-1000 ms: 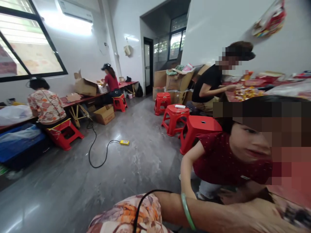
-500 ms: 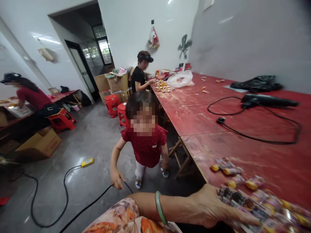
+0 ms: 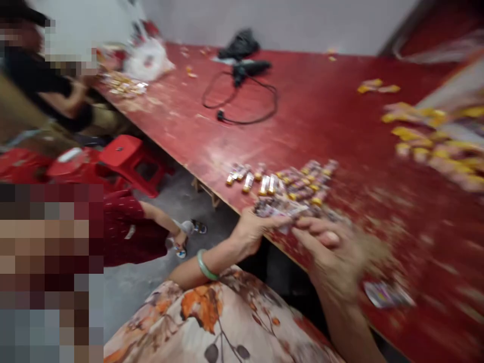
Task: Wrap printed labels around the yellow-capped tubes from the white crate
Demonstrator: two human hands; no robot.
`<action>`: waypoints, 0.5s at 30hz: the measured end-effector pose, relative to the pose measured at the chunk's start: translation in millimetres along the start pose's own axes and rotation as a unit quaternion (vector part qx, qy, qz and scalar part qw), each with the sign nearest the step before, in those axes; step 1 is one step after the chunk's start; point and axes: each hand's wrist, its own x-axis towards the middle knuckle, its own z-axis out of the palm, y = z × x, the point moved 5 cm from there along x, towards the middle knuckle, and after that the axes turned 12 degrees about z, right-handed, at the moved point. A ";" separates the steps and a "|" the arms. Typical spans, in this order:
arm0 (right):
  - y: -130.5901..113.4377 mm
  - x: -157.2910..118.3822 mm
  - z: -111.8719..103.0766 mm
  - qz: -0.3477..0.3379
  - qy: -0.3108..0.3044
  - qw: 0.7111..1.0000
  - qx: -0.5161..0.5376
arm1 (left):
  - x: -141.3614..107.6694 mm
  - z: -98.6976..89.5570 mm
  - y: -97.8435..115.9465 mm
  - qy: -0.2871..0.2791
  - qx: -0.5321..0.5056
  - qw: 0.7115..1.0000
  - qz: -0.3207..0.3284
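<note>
Left hand (image 3: pixel 247 234) pinches a strip of shiny wrapped candies (image 3: pixel 280 207) between thumb and fingers, at the edge of the red wooden table (image 3: pixel 321 116). More candies (image 3: pixel 295 181) lie just beyond. Right hand (image 3: pixel 333 257) is blurred, fingers curled just beside the strip; grip cannot be told. A loose silver packet (image 3: pixel 387 295) lies near it.

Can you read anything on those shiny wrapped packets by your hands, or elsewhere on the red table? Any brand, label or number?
Nothing is readable: the print on the small shiny yellow-ended wrapped packets by the left hand and right hand, on the red-painted wooden table, is too blurred to read.
</note>
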 end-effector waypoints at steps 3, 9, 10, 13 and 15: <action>15.3 9.6 -2.7 0.003 0.034 0.998 0.052 | 14.2 1.3 -18.6 -0.011 0.015 0.998 -0.062; 34.7 25.1 -15.5 0.059 0.081 0.992 0.078 | 21.5 7.9 -36.5 -0.035 0.045 0.988 -0.141; 37.8 27.9 -17.4 0.073 0.076 0.991 0.077 | 23.4 9.4 -36.8 -0.045 0.052 0.986 -0.151; 46.7 37.1 -21.6 0.094 0.066 0.991 0.063 | 30.3 13.0 -37.5 -0.076 0.070 0.979 -0.178; 51.1 42.7 -23.6 0.095 0.062 0.992 0.049 | 35.1 13.4 -38.4 -0.083 0.073 0.977 -0.182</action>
